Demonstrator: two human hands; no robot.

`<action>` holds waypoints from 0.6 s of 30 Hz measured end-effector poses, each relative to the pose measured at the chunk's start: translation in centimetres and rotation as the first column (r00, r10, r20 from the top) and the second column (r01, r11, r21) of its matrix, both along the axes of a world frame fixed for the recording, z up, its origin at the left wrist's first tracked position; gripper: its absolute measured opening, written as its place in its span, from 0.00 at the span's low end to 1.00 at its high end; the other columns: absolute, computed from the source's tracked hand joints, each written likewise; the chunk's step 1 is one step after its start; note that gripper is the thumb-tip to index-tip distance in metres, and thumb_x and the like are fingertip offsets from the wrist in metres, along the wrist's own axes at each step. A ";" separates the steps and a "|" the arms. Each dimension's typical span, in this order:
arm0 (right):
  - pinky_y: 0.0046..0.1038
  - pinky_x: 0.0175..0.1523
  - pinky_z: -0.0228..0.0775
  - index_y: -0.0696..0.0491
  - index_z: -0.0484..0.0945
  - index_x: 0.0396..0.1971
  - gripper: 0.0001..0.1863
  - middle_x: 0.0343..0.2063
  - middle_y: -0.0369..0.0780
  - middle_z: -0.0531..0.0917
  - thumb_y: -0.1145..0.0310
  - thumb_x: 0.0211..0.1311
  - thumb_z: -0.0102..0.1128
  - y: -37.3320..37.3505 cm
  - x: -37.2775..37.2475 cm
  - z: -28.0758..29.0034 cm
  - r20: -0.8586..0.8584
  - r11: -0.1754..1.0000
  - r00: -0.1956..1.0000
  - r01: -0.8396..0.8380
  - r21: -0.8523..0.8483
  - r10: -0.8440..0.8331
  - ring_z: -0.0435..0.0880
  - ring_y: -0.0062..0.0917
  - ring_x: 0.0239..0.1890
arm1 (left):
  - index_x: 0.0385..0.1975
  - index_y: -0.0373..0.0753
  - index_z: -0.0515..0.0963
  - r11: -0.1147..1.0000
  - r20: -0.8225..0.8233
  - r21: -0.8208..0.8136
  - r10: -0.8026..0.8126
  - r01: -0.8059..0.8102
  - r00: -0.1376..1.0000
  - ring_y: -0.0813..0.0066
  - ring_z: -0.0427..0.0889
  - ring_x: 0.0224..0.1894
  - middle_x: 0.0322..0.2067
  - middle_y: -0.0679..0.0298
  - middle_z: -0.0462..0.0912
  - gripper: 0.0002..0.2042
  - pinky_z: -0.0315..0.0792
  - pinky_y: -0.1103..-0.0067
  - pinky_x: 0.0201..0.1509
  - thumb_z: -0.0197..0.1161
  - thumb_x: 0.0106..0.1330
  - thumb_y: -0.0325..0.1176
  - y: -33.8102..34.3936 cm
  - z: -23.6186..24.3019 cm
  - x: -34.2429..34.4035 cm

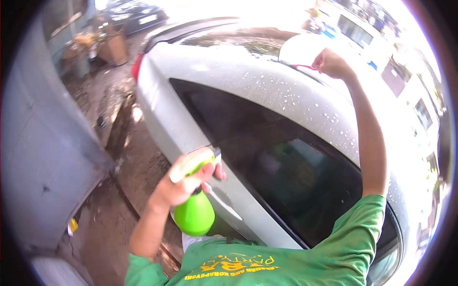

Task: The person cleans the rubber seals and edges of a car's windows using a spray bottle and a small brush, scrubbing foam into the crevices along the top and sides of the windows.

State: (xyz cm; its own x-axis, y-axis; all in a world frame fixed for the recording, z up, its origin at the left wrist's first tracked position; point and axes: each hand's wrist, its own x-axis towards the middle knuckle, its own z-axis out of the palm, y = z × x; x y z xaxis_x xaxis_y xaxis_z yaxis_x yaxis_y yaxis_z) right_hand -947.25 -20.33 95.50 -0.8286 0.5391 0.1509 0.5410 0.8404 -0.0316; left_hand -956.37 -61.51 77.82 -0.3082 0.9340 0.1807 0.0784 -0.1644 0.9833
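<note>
My left hand [191, 178] is wrapped round the neck and trigger of a lime-green spray bottle [194, 215], held upright beside the car door. Stretched far out over the roof, my right hand [332, 64] is closed on a thin red-handled tool [304, 67]. Its working end is lost in the glare, so its kind is unclear. Beneath both hands stands a silver-white car [162, 64], with water drops beaded over its roof edge [286, 97]. The dark side window [281, 157] lies between my two arms.
A grey metal panel [43, 128] rises on the left, with a dirt and concrete strip [143, 157] between it and the car. Further back are a cardboard box [113, 50] and a dark parked car [136, 16]. Pale buildings [355, 31] line the far right.
</note>
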 end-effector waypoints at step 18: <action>0.39 0.38 0.69 0.56 0.81 0.46 0.15 0.27 0.48 0.79 0.78 0.62 0.49 -16.5 -12.0 -0.1 -0.082 0.675 0.682 0.731 0.102 -0.727 0.79 0.42 0.31 | 0.32 0.35 0.77 0.538 -0.184 -0.405 -0.840 0.739 0.511 0.74 0.83 0.26 0.24 0.66 0.80 0.23 0.72 0.81 0.28 0.57 0.66 0.55 40.3 17.3 -24.9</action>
